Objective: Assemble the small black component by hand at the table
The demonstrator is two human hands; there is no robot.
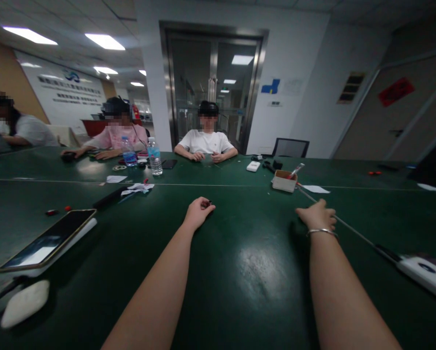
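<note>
Over the middle of the green table (240, 218), my left hand (199, 212) is closed in a pinch. A tiny dark bit shows at its fingertips, too small to name. My right hand (317, 215), with a silver bangle (322, 232) at the wrist, reaches forward on the right. Its thumb and fingers are apart, and I see nothing held in them. Just beyond it stands a small cardboard box (284, 183) with a pen-like stick (296, 171) leaning out. A thin grey cable (354, 228) passes beside or under the right hand; which one I cannot tell.
Left lie a phone (50, 240), a white rounded object (26, 304) and crumpled paper (137, 188). Water bottles (154, 158) stand farther back. A white device (427, 274) sits at right. Across the table sits a person (205, 141); others sit at left.
</note>
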